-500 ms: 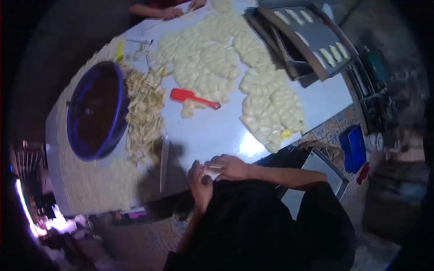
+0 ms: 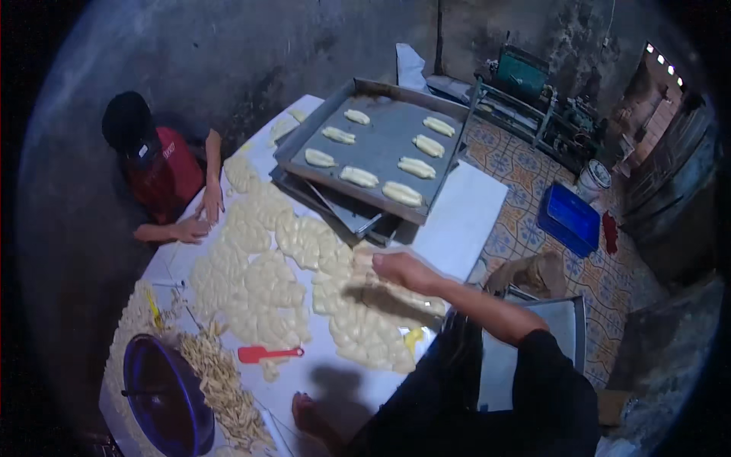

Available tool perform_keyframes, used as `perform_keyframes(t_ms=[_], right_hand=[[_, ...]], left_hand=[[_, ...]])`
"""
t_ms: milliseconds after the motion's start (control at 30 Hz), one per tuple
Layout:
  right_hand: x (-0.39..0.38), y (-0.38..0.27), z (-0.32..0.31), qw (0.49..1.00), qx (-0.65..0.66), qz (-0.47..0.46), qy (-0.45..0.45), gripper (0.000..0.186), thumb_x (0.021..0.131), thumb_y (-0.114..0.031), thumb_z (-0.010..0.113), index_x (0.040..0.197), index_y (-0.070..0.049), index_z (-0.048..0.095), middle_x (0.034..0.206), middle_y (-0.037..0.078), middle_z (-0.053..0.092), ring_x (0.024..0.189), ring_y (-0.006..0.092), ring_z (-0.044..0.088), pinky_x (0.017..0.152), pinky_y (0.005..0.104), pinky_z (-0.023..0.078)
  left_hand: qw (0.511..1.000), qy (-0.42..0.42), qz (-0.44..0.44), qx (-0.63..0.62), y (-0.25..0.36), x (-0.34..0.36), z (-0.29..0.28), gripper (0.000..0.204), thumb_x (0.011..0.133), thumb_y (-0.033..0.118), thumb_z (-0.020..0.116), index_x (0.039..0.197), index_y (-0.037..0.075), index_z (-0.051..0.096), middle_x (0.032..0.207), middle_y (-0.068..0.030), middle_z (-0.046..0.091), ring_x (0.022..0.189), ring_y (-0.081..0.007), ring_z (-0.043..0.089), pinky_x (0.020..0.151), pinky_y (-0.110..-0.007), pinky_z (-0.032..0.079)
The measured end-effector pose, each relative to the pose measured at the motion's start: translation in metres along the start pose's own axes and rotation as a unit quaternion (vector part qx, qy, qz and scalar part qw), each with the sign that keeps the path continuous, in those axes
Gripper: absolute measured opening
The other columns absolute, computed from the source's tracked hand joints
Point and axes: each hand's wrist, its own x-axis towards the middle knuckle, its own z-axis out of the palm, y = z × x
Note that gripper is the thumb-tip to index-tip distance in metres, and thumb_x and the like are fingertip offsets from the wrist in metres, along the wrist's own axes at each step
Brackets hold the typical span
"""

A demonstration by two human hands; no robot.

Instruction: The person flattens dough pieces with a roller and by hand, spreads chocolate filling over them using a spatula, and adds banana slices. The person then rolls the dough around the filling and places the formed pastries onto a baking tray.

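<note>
My right hand [image 2: 407,272] reaches out over the table's right part, below the baking tray [image 2: 373,137]. Its fingers are closed around a pale dough piece [image 2: 364,261], partly blurred. Two columns of shaped dough rolls [image 2: 358,177] lie on the tray. Under and beside my right hand spread many soft dough pieces [image 2: 369,335], packed close together. My left hand [image 2: 306,415] is low at the table's near edge, close to a long knife blade [image 2: 276,434]; its fingers are too blurred to read. A red spatula [image 2: 268,353] lies beyond it.
A dark blue basin [image 2: 164,396] stands at the left, beside a heap of pale yellowish strips [image 2: 228,388]. Across the table a person in red [image 2: 169,175] works with both hands on the tabletop. A blue crate [image 2: 569,221] and a green machine [image 2: 520,72] stand on the right.
My hands were together at the near edge around a small pale piece. Now they are apart, the right stretched forward toward the tray. The view has tilted up and right.
</note>
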Motion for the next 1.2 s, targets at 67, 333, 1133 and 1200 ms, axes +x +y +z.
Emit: perform_keyframes(t_ms=[67,333,1133,1200], right_hand=[[0.037,-0.055,-0.051,0.946,-0.099,-0.236,0.196,0.047,0.099,-0.033,0.063,0.138,-0.007,0.062,0.118,0.011,0.069,0.099,0.0198,0.063,0.089,0.0354,0.05],[0.232,0.013,-0.252,0.857,-0.355,-0.253,0.275,0.059,0.09,-0.017,0.066,0.146,-0.002,0.052,0.137,0.024,0.06,0.116,0.0361,0.065,0.1,0.0406,0.05],[-0.158,0.209,0.105,0.811,-0.534,-0.044,0.234,0.06,0.1,-0.04,0.058,0.151,-0.01,0.044,0.161,0.032,0.024,0.151,0.0471,0.023,0.114,0.0576,0.028],[-0.168,0.21,0.108,0.811,-0.518,-0.069,0.262,0.043,0.097,-0.031,0.061,0.136,-0.012,0.064,0.163,0.032,0.021,0.153,0.0442,0.022,0.113,0.0557,0.029]], left_hand=[[0.985,-0.016,0.086,0.151,0.017,-0.003,0.03,0.045,0.098,0.011,0.054,0.14,-0.005,0.049,0.128,-0.0228,0.061,0.116,-0.0335,0.059,0.095,-0.043,0.05],[0.928,-0.034,0.217,0.301,0.039,0.015,0.099,0.043,0.096,0.008,0.054,0.137,-0.005,0.051,0.127,-0.0237,0.06,0.117,-0.0364,0.057,0.096,-0.046,0.048],[0.921,-0.052,0.311,0.23,-0.006,-0.051,0.025,0.031,0.093,-0.001,0.055,0.123,-0.006,0.061,0.133,-0.0267,0.054,0.124,-0.0436,0.052,0.103,-0.051,0.044],[0.888,-0.074,0.346,0.293,0.002,-0.053,0.006,0.029,0.092,-0.001,0.056,0.12,-0.006,0.062,0.124,-0.0261,0.06,0.119,-0.0437,0.056,0.101,-0.051,0.046]])
